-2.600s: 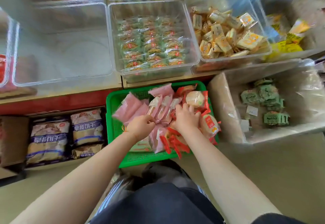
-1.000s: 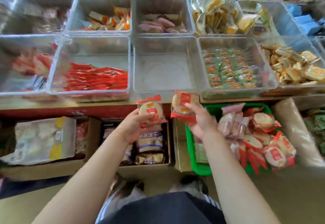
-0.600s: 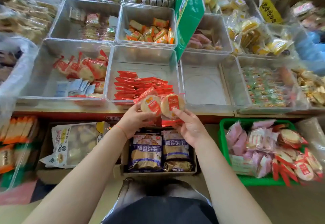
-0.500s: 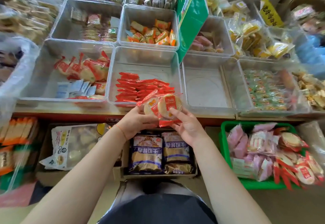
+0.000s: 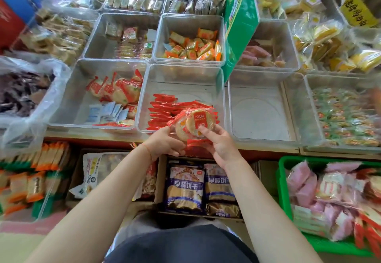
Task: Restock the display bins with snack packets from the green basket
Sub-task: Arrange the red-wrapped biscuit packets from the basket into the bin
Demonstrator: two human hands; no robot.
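I have both hands up at the front edge of the table, each with a round rice cracker packet. My left hand (image 5: 165,142) pinches the rear packet (image 5: 180,130) at its lower left edge, and my right hand (image 5: 218,145) pinches the front packet (image 5: 199,122), fingers curled on it, thumb on its lower face. The two packets overlap and hover over the near rim of the middle bin (image 5: 181,72), just above the row of flat red packets (image 5: 165,110) already lying in it.

Judging progress: these two are not yet released, so this drop is only half made. The bin to the left (image 5: 68,106) holds a loose cluster of what look like the same red-wrapped crackers (image 5: 118,91) (I suspect that may be the better match, though I cannot be sure). The bin to the right (image 5: 257,81) shows only its bare floor.

A good deal is left. The green basket (image 5: 281,172) at lower right is piled with pink packets (image 5: 303,186) and red-trimmed ones at its far corner, so I reckon the restocking is at an early to middle stage, with many more trips ahead.
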